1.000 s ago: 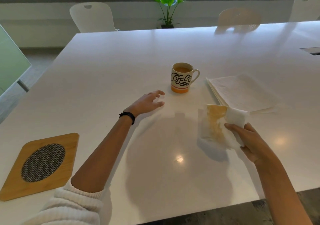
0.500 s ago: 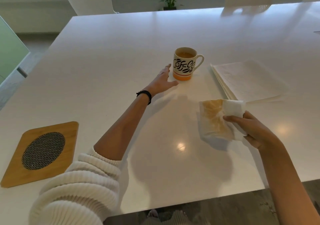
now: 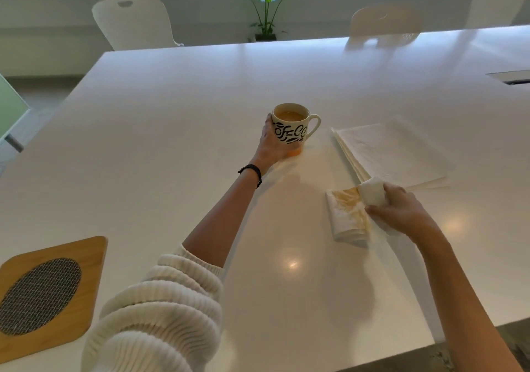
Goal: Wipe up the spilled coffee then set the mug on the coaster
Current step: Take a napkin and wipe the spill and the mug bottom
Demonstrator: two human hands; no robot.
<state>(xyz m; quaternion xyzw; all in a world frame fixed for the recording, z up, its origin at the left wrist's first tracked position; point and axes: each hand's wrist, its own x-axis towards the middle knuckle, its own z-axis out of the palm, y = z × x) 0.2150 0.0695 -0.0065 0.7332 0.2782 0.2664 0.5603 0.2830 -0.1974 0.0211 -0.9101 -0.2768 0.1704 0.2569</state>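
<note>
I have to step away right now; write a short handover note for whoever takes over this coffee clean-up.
Left hand: wrapped around the white ceramic mug with black lettering, which stands on the white table, coffee inside, handle pointing right.
Right hand: holding the folded, coffee-stained white paper napkin down on the table, in front of the stack of clean white napkins.
Done: no spill visible on the table; the napkin carries the brown stain.
Left: carry the mug, level, to the square wooden coaster with the woven dark centre at the near left edge; it is bare. Let go of the used napkin.
</note>
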